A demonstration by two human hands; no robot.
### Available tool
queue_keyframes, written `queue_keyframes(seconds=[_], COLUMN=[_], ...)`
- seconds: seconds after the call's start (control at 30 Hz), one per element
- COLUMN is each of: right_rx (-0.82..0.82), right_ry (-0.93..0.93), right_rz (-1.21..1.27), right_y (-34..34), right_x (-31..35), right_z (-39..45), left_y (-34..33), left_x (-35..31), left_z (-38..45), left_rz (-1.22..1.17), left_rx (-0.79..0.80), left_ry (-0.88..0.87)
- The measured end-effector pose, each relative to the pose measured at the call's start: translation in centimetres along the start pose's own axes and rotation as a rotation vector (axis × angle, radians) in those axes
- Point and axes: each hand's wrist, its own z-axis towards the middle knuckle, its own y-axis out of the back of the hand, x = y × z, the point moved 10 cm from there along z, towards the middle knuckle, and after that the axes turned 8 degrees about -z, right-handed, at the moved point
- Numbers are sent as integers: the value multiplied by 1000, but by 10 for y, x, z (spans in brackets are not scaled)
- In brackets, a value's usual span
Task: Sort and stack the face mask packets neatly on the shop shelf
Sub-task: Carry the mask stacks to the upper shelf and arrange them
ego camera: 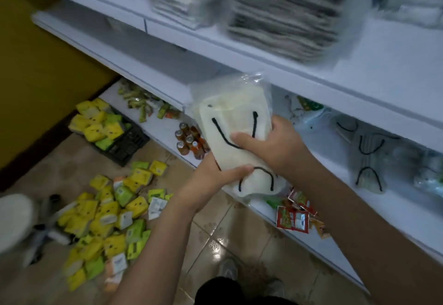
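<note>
— While both hands are up in front of the white shop shelving (359,69), what exactly are they holding?

— A clear plastic packet of pale cream face masks with black ear loops (230,122). The left hand (211,180) grips its lower edge, thumb curled over the front. The right hand (271,146) clasps the packet's right side, thumb laid across its face, fingers wrapped behind.

— Where does the packet sit?

— Between the two hands, tilted, its top poking up past the right hand toward the shelf edge. Above the hands, on the upper shelf, stand blurred stacks of grey-and-white packets (282,17).

— Anything beside the right hand?

— To its right, on the lower shelf, lie loose clear packets of masks with black loops (369,156). Just left of the hands stand small brown bottles with orange labels (190,143). Below the hands, red sachets (293,218) lie on the shelf edge.

— And under the left hand?

— Well below, yellow and green packets (105,216) lie scattered over the tiled floor (239,244), some heaped in a black plastic crate (124,144).
</note>
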Motion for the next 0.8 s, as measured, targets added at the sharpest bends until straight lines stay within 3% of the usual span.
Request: queue_keyframes(seconds=[0.13,0.27,0.43,0.53,0.7,0.8], right_rx=[-134,-269,-441,-479,-380,-399], right_ry=[52,4,22,18,14,39], right_rz=[286,727,902,921,880,694], right_y=[63,125,167,167,162,174], right_x=[71,94,110,117,135,146], right_z=[-42,-56,-57,-51,-17,18], left_y=[-24,-56,-105,-109,-58,-24], left_x=[-69,-134,-170,-184,-221,-248], left_z=[-45,-52,-48,-45,-29,-13], left_rz=[-27,-141,-562,-604,-416,-332], left_rx=[-5,-81,-93,-136,-277,-297], left_ry=[-44,-124,-90,-124,-208,-235])
